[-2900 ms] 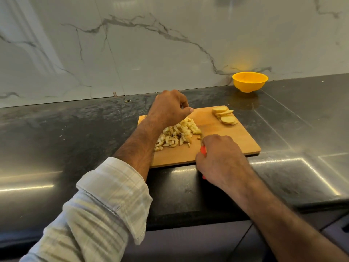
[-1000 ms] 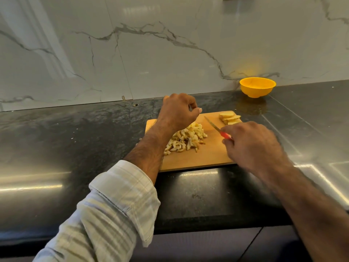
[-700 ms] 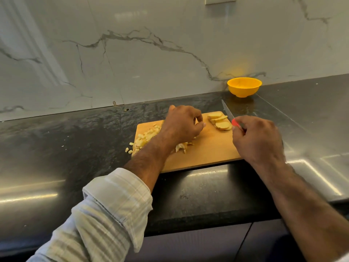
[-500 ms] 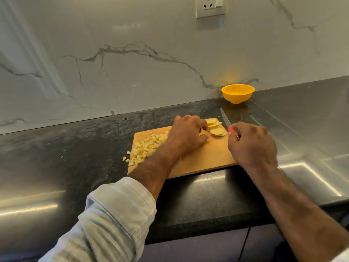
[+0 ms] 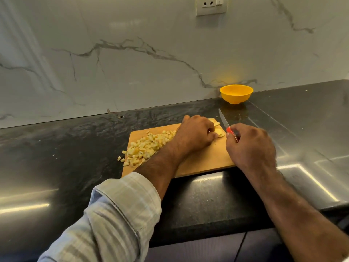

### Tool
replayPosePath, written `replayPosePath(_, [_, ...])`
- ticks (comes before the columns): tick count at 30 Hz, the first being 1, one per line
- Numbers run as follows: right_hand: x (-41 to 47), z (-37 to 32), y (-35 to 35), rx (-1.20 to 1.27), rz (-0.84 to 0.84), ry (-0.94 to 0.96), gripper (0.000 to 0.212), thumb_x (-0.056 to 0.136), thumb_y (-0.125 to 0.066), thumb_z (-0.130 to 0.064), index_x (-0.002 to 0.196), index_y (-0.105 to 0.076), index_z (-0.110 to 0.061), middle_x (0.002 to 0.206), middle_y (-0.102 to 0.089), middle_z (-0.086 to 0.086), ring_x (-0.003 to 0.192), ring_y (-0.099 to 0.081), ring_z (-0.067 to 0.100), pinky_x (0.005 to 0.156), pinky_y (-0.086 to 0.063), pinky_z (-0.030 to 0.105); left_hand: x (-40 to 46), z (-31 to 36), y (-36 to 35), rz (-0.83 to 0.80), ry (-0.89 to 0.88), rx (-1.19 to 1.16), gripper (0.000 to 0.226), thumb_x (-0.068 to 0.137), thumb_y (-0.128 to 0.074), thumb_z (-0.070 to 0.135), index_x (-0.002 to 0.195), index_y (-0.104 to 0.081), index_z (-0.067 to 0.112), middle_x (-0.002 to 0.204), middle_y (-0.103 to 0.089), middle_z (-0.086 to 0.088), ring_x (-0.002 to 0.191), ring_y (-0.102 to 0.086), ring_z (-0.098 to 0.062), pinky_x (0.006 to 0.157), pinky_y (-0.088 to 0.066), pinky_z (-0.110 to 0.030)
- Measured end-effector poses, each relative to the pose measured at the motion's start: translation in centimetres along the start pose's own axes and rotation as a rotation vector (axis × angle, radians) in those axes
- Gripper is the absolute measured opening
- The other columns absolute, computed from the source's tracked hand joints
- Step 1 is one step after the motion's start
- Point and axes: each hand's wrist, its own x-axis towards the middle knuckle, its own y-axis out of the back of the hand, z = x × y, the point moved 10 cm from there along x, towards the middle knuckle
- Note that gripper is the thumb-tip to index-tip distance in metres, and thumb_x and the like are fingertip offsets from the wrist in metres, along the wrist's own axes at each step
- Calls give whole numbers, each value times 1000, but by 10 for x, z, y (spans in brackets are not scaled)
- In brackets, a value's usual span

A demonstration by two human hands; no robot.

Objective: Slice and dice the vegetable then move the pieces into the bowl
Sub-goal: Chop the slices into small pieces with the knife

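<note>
Marble backsplash (image 5: 151, 72) with a wall socket (image 5: 210, 5) rises behind a dark stone counter (image 5: 66, 148). At one o'clock from the wooden cutting board (image 5: 204, 159) a yellow bowl (image 5: 236, 93) stands by the wall, well apart. Diced potato (image 5: 147, 145) lies heaped on the board's nine-o'clock side, a few bits spilled onto the counter. At the board's far end, the left hand (image 5: 195, 134), fingers curled, covers and presses the potato slices (image 5: 220, 132). Just beside it, the right hand (image 5: 249, 146) grips a red-handled knife (image 5: 226, 124), its long axis and tip pointing to eleven o'clock.
</note>
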Motion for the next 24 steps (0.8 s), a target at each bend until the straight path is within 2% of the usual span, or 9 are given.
replayPosePath(4, [0,-3,2,8,23,16,29,99,-65,-35,122,-75,-21,102,-78,3,87,-69,23,71,-60,39,-1,9,1,7,-42,130,35,103,-55,56,106,-73,26,106,-69,6,102,-55,-13,107,-41,-50])
replayPosePath(7, [0,-3,3,10,31,10,29,98,-65,-36,121,-76,-23,101,-79,3,87,-70,26,73,-60,39,1,15,3,21,-48,207,40,101,-55,62,110,-72,26,111,-70,5,108,-58,-17,104,-40,-48])
replayPosePath(9, [0,-3,3,5,28,11,29,98,-65,-36,121,-76,-23,100,-79,3,87,-70,27,73,-60,39,2,16,4,26,-41,177,33,102,-56,56,105,-71,26,108,-69,4,107,-59,-17,103,-40,-47])
replayPosePath(12, [-1,-4,1,3,19,18,30,98,-65,-36,122,-76,-24,99,-79,3,85,-70,26,71,-59,37,2,16,5,38,-38,121,23,104,-54,45,90,-60,27,91,-59,8,92,-52,-14,100,-40,-47])
replayPosePath(16, [-1,-6,-1,7,12,22,30,97,-65,-37,123,-75,-24,99,-79,1,85,-70,24,72,-62,40,1,23,6,58,-80,192,22,105,-50,37,87,-54,25,81,-50,7,84,-51,-14,95,-43,-46])
replayPosePath(18, [-1,-5,-1,10,13,16,31,97,-65,-38,123,-75,-25,100,-78,1,85,-70,23,72,-63,42,2,26,3,52,-112,249,19,106,-49,34,93,-57,23,86,-55,4,84,-52,-15,94,-46,-45])
replayPosePath(20, [-1,-4,-1,6,11,10,31,97,-65,-38,123,-74,-24,100,-78,1,85,-70,23,71,-63,42,2,26,0,55,-128,274,22,107,-48,38,106,-63,21,100,-65,1,89,-54,-16,93,-46,-44])
replayPosePath(22, [-1,-3,-1,2,13,2,31,97,-65,-38,123,-74,-24,99,-78,1,85,-70,23,71,-63,42,2,21,2,62,-112,215,34,106,-49,48,121,-64,21,116,-67,0,102,-59,-18,97,-46,-44])
replayPosePath(24, [-1,-2,0,-8,12,-15,31,97,-65,-38,123,-74,-23,99,-78,2,84,-69,23,70,-62,40,2,16,1,47,-87,155,44,103,-52,58,126,-65,23,122,-66,2,113,-59,-18,101,-46,-44])
